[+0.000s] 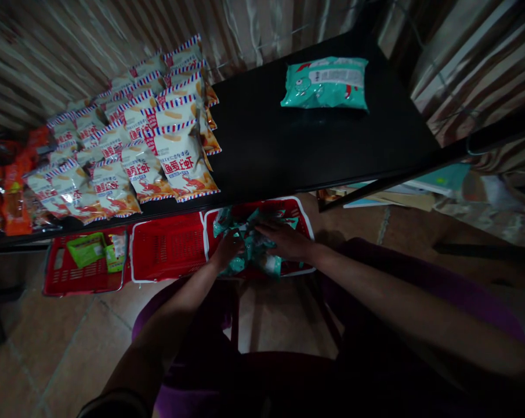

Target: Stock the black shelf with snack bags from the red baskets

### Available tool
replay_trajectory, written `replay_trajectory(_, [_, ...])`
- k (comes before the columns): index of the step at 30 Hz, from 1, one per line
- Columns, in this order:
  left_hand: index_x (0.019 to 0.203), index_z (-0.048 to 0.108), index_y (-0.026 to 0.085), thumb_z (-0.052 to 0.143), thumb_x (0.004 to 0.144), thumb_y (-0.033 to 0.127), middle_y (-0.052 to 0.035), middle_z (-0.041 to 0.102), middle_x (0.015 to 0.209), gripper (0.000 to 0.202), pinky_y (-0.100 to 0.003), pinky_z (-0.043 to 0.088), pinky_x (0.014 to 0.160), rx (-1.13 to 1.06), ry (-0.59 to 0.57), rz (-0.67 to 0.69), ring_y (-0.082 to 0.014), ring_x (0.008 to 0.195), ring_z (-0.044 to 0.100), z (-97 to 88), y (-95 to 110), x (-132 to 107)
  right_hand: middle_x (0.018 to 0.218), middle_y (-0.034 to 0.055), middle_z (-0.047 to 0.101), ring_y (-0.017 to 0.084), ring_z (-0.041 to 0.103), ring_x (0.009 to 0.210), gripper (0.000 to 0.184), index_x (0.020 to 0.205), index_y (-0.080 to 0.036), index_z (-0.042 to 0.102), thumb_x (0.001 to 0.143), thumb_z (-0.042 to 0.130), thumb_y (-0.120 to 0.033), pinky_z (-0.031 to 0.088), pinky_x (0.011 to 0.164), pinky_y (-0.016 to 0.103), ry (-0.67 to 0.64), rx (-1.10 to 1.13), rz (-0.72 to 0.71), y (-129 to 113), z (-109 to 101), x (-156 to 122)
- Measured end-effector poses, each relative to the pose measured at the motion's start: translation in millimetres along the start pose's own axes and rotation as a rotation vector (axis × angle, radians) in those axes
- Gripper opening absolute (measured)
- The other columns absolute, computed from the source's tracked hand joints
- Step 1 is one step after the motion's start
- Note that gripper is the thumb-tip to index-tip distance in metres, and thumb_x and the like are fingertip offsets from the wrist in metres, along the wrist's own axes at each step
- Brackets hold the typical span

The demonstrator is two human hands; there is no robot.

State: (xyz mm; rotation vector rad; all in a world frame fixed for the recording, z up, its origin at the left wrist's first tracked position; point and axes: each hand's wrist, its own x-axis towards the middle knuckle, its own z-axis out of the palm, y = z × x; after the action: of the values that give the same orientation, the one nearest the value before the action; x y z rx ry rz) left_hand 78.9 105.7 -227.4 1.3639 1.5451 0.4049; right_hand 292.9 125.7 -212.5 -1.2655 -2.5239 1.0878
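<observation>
Both my hands are inside the right-hand red basket, which has a white rim and holds several shiny teal snack packets. My left hand is at the basket's left side, its fingers curled against a teal packet and partly lost in the dim light. From the right, my right hand reaches over the packets with fingers extended and apart, touching those on top. Above on the black table lies a single larger teal snack bag, away from both hands.
Rows of white snack bags stand on the table's left, beside orange packets. A red basket sits left of mine, then another red basket with green packets. Striped curtains hang behind; papers lie underneath at right.
</observation>
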Motion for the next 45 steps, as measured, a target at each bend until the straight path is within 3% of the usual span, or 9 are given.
replay_trajectory(4, [0.12, 0.049, 0.019, 0.048, 0.084, 0.018, -0.0021, 0.064, 0.082, 0.036, -0.035, 0.057, 0.075, -0.273, -0.105, -0.135, -0.014, 0.076, 0.065, -6.9, 16.5, 2.2, 0.146, 0.0155, 0.036, 0.03, 0.029, 0.137, 0.076, 0.137, -0.014, 0.04, 0.068, 0.071, -0.018, 0.027, 0.111, 0.046, -0.017, -0.022, -0.013, -2.8, -2.9, 1.2])
replay_trajectory(8, [0.106, 0.058, 0.017, 0.06, 0.078, 0.018, -0.0015, 0.063, 0.08, 0.028, -0.036, 0.055, 0.08, -0.621, -0.139, -0.302, -0.0144, 0.074, 0.064, -8.9, 27.3, 5.7, 0.149, 0.0165, 0.031, 0.031, 0.022, 0.14, 0.077, 0.139, -0.014, 0.036, 0.07, 0.071, -0.022, 0.027, 0.11, 0.049, -0.033, -0.045, -0.013, -3.2, -5.5, -0.4])
replay_trajectory(14, [0.078, 0.064, 0.009, 0.07, 0.068, 0.014, -0.0065, 0.064, 0.088, 0.012, -0.035, 0.054, 0.082, -0.901, -0.104, -0.296, -0.0146, 0.076, 0.062, -6.5, 33.3, 8.6, 0.145, 0.0181, 0.036, 0.034, 0.031, 0.135, 0.072, 0.137, -0.016, 0.04, 0.071, 0.069, -0.02, 0.031, 0.108, 0.05, -0.046, -0.092, 0.053, -6.5, -9.4, -1.7])
replay_trajectory(21, [0.086, 0.067, 0.014, 0.069, 0.072, 0.024, -0.0098, 0.059, 0.116, 0.017, -0.037, 0.052, 0.083, -0.848, -0.14, -0.099, -0.0181, 0.084, 0.065, -16.4, 36.7, 5.5, 0.132, 0.013, 0.052, 0.029, 0.049, 0.121, 0.068, 0.134, -0.019, 0.041, 0.071, 0.065, -0.021, 0.038, 0.101, 0.043, 0.064, 0.016, 0.067, -15.7, -28.6, 0.2])
replay_trajectory(25, [0.091, 0.067, 0.017, 0.067, 0.073, 0.029, -0.0083, 0.063, 0.11, 0.021, -0.033, 0.052, 0.078, -0.755, -0.11, -0.076, -0.0175, 0.082, 0.064, -17.5, 35.8, 7.0, 0.121, 0.0096, 0.06, 0.027, 0.058, 0.108, 0.062, 0.129, -0.022, 0.045, 0.071, 0.066, -0.031, 0.045, 0.09, 0.04, 0.113, 0.239, 0.185, -20.1, -43.5, 1.8])
replay_trajectory(28, [0.098, 0.067, 0.017, 0.065, 0.074, 0.031, -0.0088, 0.066, 0.105, 0.028, -0.034, 0.05, 0.083, -0.708, -0.117, -0.092, -0.0197, 0.09, 0.063, -16.5, 38.8, 5.9, 0.114, 0.0088, 0.063, 0.027, 0.06, 0.103, 0.057, 0.124, -0.021, 0.05, 0.071, 0.066, -0.035, 0.046, 0.087, 0.04, 0.133, 0.398, 0.253, -20.1, -51.0, 2.4])
replay_trajectory(37, [0.113, 0.064, 0.023, 0.063, 0.072, 0.027, -0.005, 0.057, 0.13, 0.041, -0.042, 0.03, 0.108, -0.538, -0.251, 0.044, -0.0259, 0.124, 0.046, -21.6, 61.4, -6.8, 0.112, 0.0062, 0.066, 0.028, 0.058, 0.109, 0.053, 0.119, -0.022, 0.059, 0.072, 0.066, -0.044, 0.043, 0.097, 0.043, 0.21, 0.66, 0.175, -37.0, -76.1, -7.1])
replay_trajectory(41, [0.113, 0.064, 0.022, 0.06, 0.074, 0.028, -0.0054, 0.057, 0.129, 0.039, -0.039, 0.028, 0.109, -0.552, -0.343, 0.085, -0.0252, 0.124, 0.046, -25.9, 72.5, -12.7, 0.091, 0.0057, 0.072, 0.027, 0.065, 0.092, 0.042, 0.104, -0.019, 0.068, 0.074, 0.064, -0.049, 0.049, 0.088, 0.039, 0.147, 0.79, 0.218, -37.8, -81.5, -11.8])
replay_trajectory(45, [0.11, 0.065, 0.021, 0.061, 0.075, 0.031, -0.0068, 0.063, 0.118, 0.037, -0.038, 0.035, 0.103, -0.647, -0.433, 0.123, -0.0257, 0.118, 0.051, -27.5, 76.5, -17.9, 0.075, 0.0043, 0.071, 0.025, 0.067, 0.08, 0.047, 0.099, -0.016, 0.068, 0.073, 0.065, -0.055, 0.054, 0.074, 0.036, 0.128, 0.998, 0.252, -34.4, -76.0, -11.9])
